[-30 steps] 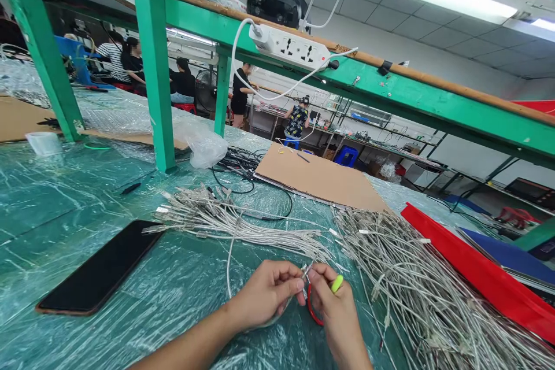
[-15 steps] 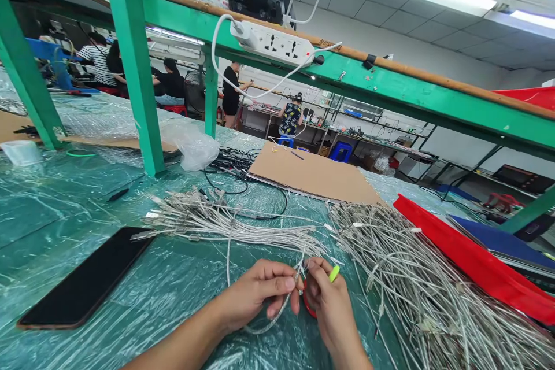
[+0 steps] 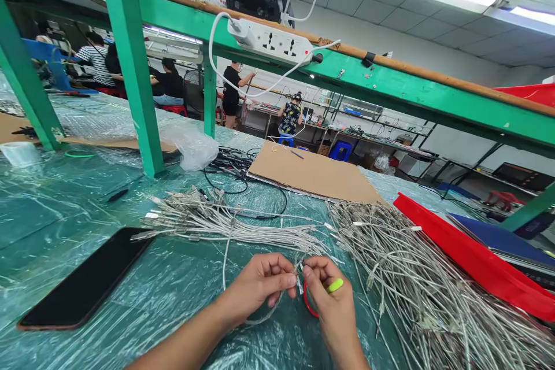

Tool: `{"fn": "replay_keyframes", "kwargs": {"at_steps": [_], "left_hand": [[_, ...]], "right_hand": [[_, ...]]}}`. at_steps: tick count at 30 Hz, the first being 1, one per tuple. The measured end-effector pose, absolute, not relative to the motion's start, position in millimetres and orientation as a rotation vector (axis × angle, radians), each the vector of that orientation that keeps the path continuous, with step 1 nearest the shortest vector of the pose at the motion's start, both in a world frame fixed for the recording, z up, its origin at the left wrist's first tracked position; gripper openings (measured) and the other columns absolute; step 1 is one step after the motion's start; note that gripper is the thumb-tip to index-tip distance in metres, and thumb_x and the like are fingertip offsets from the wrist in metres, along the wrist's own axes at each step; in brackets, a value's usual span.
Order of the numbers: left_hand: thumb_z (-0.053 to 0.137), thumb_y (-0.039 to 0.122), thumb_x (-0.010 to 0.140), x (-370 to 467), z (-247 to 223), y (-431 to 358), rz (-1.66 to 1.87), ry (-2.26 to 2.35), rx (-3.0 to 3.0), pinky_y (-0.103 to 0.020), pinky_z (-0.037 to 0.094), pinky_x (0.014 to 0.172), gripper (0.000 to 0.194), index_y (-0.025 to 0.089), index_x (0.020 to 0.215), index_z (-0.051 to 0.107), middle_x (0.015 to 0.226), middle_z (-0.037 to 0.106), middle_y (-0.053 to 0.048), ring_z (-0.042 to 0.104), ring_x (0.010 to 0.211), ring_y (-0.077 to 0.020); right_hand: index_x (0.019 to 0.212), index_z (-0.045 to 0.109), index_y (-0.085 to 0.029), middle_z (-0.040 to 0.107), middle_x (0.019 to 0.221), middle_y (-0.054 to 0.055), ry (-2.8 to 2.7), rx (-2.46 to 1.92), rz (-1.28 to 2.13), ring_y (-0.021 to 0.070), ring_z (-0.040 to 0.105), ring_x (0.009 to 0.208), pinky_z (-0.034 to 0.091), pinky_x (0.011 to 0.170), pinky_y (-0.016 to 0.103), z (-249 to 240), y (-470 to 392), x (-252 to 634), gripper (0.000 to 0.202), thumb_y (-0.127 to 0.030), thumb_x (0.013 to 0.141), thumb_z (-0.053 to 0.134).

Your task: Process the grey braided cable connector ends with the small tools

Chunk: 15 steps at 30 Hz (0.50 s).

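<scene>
My left hand is closed, thumb and fingers pinching a grey braided cable close to its end. The cable curves below that hand. At the tip, loose silvery strands stand out between my two hands. My right hand is closed beside it, thumb and forefinger at the strands. A tool with a red loop and a lime-green end sits within the right hand; the palm hides the rest of it. Just beyond lies a tied bundle of similar cables.
A large pile of cables lies at right beside a red tray. A black phone-like slab lies at left. Cardboard and black cables are farther back. A green shelf frame carries a power strip; people sit beyond.
The cable end between my hands has turned, and its silvery strands now hang lower. My right fingers have shifted slightly, tilting the lime-green end flatter. A standing person in the background has raised an arm.
</scene>
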<state>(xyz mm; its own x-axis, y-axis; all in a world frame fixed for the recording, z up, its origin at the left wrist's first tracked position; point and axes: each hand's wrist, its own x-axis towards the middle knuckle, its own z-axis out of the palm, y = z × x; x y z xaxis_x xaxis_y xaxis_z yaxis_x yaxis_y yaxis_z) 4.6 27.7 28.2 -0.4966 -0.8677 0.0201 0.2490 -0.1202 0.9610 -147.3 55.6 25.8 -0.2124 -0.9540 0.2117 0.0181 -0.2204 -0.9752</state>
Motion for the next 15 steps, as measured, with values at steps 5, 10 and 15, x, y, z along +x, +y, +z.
{"fn": "replay_keyframes", "kwargs": {"at_steps": [5, 10, 15], "left_hand": [[0.077, 0.042, 0.069, 3.2, 27.3, 27.1, -1.696, -1.302, 0.781, -0.017, 0.030, 0.040, 0.036, 0.013, 0.079, 0.060, 0.061, 0.067, -0.002, 0.038, 0.037, -0.0033], [0.077, 0.044, 0.069, 3.3, 28.0, 27.3, -1.685, -1.305, 0.792, -0.018, 0.029, 0.040, 0.038, 0.012, 0.078, 0.059, 0.061, 0.067, -0.001, 0.037, 0.037, -0.0032], [0.077, 0.044, 0.068, 3.3, 26.8, 27.2, -1.681, -1.307, 0.809, -0.018, 0.029, 0.040, 0.038, 0.012, 0.079, 0.059, 0.061, 0.067, -0.001, 0.037, 0.038, -0.0034]], "right_hand": [[0.080, 0.064, -0.016, 0.034, 0.055, -0.008, 1.204, -1.302, -1.564, 0.0087, 0.029, 0.051, 0.025, 0.050, 0.021, 28.6, 58.8, -145.8, 0.023, -0.038, 0.077, 0.069], [0.090, 0.065, -0.017, 0.037, 0.057, -0.007, 1.215, -1.362, -1.574, 0.0091, 0.032, 0.050, 0.027, 0.049, 0.021, 25.1, 59.0, -145.5, 0.024, -0.038, 0.079, 0.068], [0.078, 0.063, -0.017, 0.039, 0.055, -0.006, 1.318, -1.349, -1.541, 0.0096, 0.032, 0.050, 0.027, 0.048, 0.021, 23.2, 54.6, -148.1, 0.026, -0.042, 0.077, 0.069]]}}
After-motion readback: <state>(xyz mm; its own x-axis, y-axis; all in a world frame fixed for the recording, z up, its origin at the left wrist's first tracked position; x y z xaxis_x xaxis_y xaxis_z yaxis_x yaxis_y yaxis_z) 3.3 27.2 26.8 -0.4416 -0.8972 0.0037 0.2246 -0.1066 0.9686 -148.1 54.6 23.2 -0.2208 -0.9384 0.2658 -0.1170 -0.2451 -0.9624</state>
